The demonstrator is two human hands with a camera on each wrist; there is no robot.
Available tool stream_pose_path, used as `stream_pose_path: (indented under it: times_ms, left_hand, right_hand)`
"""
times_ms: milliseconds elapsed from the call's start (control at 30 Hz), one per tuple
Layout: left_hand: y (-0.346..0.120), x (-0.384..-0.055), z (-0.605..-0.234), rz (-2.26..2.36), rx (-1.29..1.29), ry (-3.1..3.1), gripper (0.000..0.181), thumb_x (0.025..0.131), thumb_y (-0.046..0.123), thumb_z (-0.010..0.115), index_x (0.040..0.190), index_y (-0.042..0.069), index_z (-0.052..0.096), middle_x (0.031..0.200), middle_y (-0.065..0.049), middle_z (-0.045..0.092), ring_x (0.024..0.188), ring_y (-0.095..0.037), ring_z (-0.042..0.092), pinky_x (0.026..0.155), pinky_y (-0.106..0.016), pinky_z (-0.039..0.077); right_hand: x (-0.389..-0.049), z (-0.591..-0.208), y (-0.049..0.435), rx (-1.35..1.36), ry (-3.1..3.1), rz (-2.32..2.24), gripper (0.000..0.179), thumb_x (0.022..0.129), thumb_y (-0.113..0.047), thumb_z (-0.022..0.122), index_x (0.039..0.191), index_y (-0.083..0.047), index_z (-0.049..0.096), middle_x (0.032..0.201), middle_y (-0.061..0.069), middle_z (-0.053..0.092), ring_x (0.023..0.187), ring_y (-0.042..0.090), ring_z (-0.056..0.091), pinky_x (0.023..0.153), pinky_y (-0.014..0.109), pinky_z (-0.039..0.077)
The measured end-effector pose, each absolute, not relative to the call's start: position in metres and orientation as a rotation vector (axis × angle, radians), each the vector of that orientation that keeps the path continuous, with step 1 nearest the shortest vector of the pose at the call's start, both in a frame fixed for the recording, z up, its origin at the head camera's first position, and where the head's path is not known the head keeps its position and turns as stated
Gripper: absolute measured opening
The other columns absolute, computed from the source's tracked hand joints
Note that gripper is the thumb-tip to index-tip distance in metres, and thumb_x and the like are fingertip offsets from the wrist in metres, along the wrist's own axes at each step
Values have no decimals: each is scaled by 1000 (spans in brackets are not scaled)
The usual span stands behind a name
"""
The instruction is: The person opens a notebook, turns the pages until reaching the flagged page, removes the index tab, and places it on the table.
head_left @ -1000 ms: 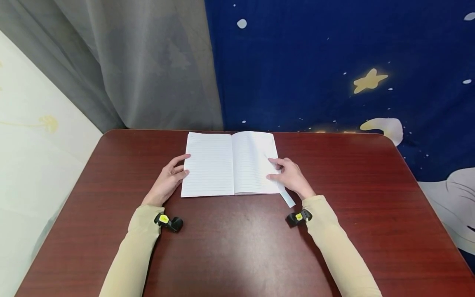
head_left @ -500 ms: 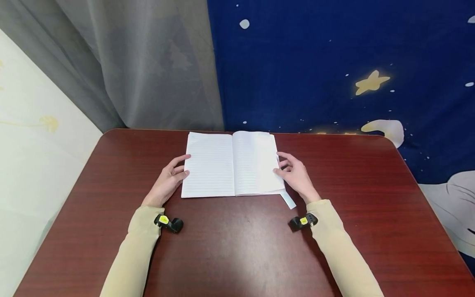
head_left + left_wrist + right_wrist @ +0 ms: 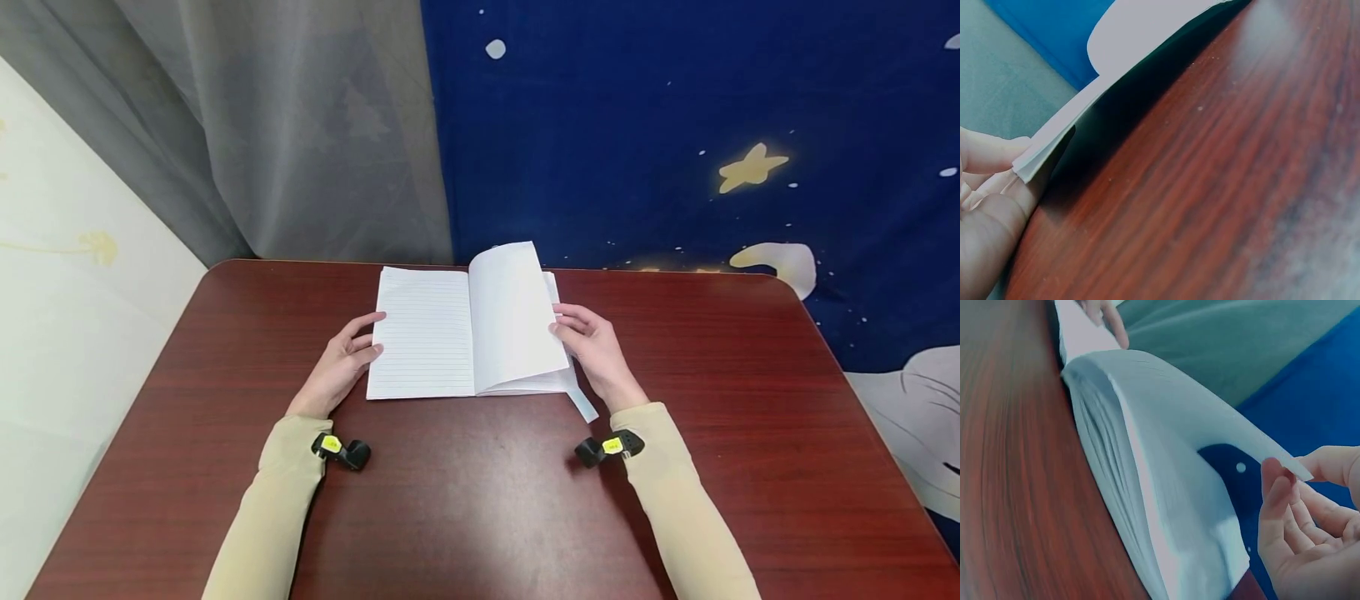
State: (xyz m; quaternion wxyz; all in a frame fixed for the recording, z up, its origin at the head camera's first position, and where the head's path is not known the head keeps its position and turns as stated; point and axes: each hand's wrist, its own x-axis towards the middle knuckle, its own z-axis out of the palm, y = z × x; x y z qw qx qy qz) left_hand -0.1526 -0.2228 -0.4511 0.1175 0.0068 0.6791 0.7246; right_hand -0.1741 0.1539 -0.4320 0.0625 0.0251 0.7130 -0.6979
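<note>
1. The open notebook [image 3: 420, 342] lies by the table's [image 3: 697, 350] far edge; a push could send it over.
2. The left hand [image 3: 336, 371] grips its left side; loosened, that side could shift.
3. The right hand [image 3: 596, 350] pinches a raised page [image 3: 513, 317]; a sharp tug could tear it.

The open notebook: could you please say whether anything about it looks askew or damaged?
A pale strip juts slantwise from the notebook at lower right in the head view, out of line with its edges. No damage shows.
</note>
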Motion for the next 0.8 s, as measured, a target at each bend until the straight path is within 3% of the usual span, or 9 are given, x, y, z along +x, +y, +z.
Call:
stream_pose_path:
  times_ms: [100,800]
  left_hand:
    - [-223,-152,-451,2120,22,1987,55,98,-3,50,149,9,33,109,-11,61,90,-14,61,75,-25,51]
    - [-224,-152,-450,2076,35,2022,52,99,0,50,148,11,34,113,-15,60,93,-15,61,78,-26,50]
  right_hand:
    - [-165,-411,142,105,2116,-2118,39,89,-4,64,128,1,58,110,15,63,88,17,62,76,26,50]
    - [-160,-410,64,-62,2053,-2223,36,87,1,62,124,0,61,94,9,70,79,13,65,71,25,51]
